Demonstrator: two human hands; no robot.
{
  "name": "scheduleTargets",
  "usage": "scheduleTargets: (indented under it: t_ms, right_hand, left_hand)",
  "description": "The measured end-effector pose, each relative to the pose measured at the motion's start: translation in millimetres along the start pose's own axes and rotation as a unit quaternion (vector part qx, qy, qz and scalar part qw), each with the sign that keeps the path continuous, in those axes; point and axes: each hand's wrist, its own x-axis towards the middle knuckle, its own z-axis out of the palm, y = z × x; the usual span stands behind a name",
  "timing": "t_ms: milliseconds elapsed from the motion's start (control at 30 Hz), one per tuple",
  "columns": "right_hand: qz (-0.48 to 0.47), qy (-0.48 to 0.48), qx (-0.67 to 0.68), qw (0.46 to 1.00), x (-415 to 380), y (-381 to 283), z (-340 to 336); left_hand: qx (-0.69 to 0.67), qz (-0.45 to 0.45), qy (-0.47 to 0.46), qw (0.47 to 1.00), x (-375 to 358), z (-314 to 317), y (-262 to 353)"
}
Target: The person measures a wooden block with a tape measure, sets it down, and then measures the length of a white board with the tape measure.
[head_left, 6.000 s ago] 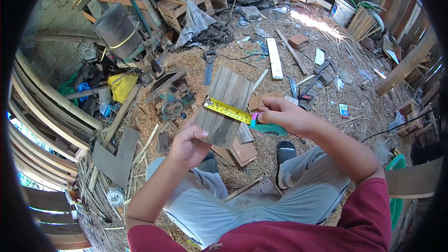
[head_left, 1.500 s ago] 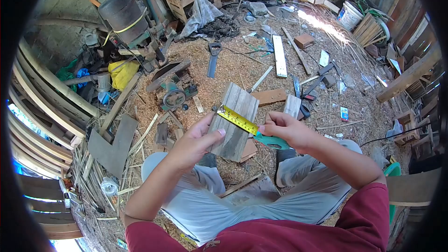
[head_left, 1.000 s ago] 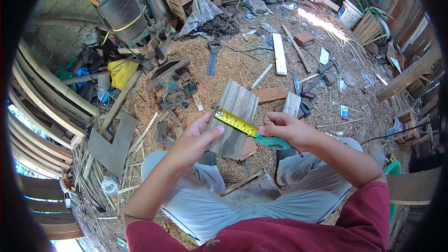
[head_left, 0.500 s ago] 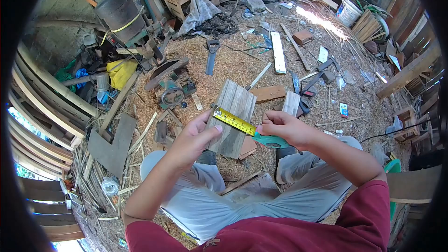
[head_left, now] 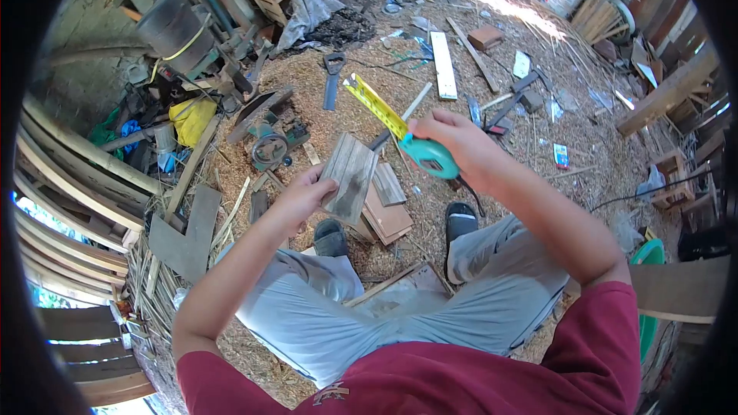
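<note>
While the left hand grips the board by its left edge, thumb on the upper face and fingers partly out of sight beneath, the right hand is closed round the tape, to the right of the board and a little beyond it. The left hand is thus the nearer one, touching the wood, and the right is apart from it. The board's long axis runs away from the body, leaning slightly right at the far end. Across that line slants the extended blade, running from the tape toward the far left, its hooked end past the board's far edge; in this view the two look apart, though the gap in height cannot be judged. Just right of the board on the ground is a small block, with brown pieces next to it. The left sandal is on the near side of the board, the right sandal farther off to its right. Left of the board sits a green machine, and beyond it is a saw.
</note>
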Motion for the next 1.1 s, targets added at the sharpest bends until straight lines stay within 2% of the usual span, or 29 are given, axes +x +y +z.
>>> scheduleTargets:
  t_ms: [167, 267, 367, 500, 567, 700, 767, 867, 933, 967, 1067, 1100]
  right_hand:
    - [0.042, 0.06, -0.014, 0.997, 27.5, 22.5, -32.1]
    - [0.069, 0.085, -0.026, 0.994, 41.6, 45.3, -54.2]
    - [0.084, 0.144, -0.097, 0.981, 52.1, 87.7, -73.0]
    - [0.149, 0.2, -0.203, 0.947, 65.0, 170.7, -93.7]
    - [0.169, 0.217, -0.219, 0.936, 50.5, 171.1, -89.5]
    - [0.173, 0.23, -0.202, 0.936, 47.4, 161.5, -95.1]
    - [0.171, 0.221, -0.181, 0.943, 50.5, 155.4, -98.7]
    - [0.174, 0.22, -0.165, 0.946, 52.9, 150.9, -98.9]
    - [0.183, 0.215, -0.185, 0.941, 46.6, 142.6, -93.5]
    - [0.185, 0.214, -0.198, 0.938, 44.4, 142.2, -90.8]
    - [0.203, 0.206, -0.227, 0.93, 40.8, 144.6, -84.3]
    - [0.209, 0.203, -0.236, 0.927, 39.0, 141.3, -80.4]
  left_hand:
    - [0.048, -0.152, 0.021, 0.987, 51.3, 22.5, -34.1]
    - [0.006, -0.166, 0.045, 0.985, 104.6, 52.3, -77.9]
    - [-0.009, -0.087, 0.044, 0.995, 159.4, 89.7, -134.3]
    - [-0.081, -0.077, 0.08, 0.99, 225.3, 133.5, -206.6]
    - [-0.131, -0.075, 0.087, 0.985, 262.0, 146.3, -256.0]
    - [-0.144, -0.097, 0.093, 0.98, 258.6, 167.3, -259.3]
    - [-0.121, -0.108, 0.096, 0.982, 252.9, 165.4, -263.1]
    - [-0.175, -0.137, 0.102, 0.97, 259.9, 149.2, -292.7]
    - [0.025, -0.048, 0.134, 0.99, 260.7, 133.9, -314.3]
    - [0.125, -0.002, 0.146, 0.981, 260.9, 126.7, -323.5]
    - [0.357, 0.012, 0.249, 0.9, 229.9, 115.5, -288.2]
    - [0.359, -0.019, 0.277, 0.891, 230.5, 112.9, -287.2]
